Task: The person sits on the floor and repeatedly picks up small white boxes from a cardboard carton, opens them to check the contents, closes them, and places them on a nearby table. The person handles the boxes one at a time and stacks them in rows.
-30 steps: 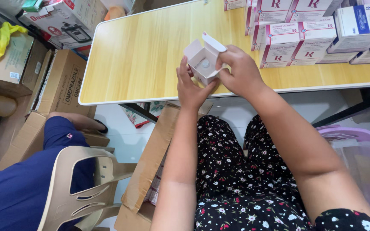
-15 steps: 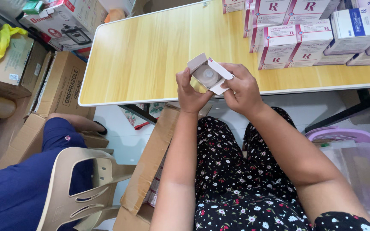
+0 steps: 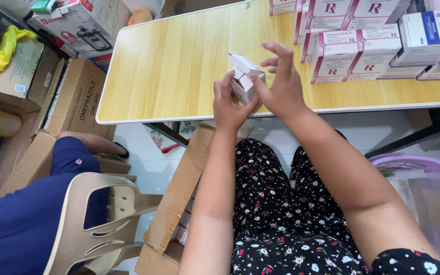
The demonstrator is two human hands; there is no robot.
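A small white carton (image 3: 245, 77) with an open end flap is held over the near edge of the wooden table (image 3: 179, 66). My left hand (image 3: 228, 102) grips it from below and the left. My right hand (image 3: 280, 84) touches its right side with the thumb, while the other fingers spread upward and apart. Stacked white and pink cartons (image 3: 355, 43) stand on the table just right of my right hand.
An open cardboard box (image 3: 179, 198) stands on the floor by my left knee. Another person in blue (image 3: 31, 214) sits on a beige plastic chair (image 3: 98, 224) at left. Cardboard boxes (image 3: 75, 97) pile at far left. A purple-rimmed plastic tub (image 3: 423, 198) sits at right.
Both hands have turned the small carton and lifted it a little toward the table. My right hand's fingers have opened out from the carton.
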